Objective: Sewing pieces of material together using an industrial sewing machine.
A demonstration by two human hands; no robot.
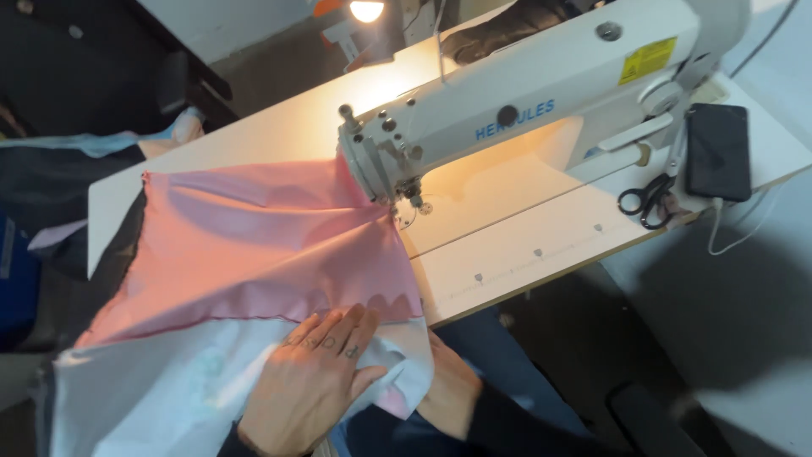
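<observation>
A pink fabric panel point(254, 241) lies spread across the sewing table point(279, 131), its far corner under the needle area of the white sewing machine point(524, 93). White fabric point(161, 381) joins it along the near seam. My left hand point(309, 381) lies flat on the white fabric at the seam, fingers together pointing toward the machine. My right hand point(448, 389) is below the table edge, partly under the cloth's near corner, and its fingers are hidden.
Black-handled scissors point(647, 199) and a dark phone point(717, 151) with a white cable lie at the table's right end. A lamp point(365, 10) glows behind the machine. Dark cloth point(51, 182) hangs off the left side.
</observation>
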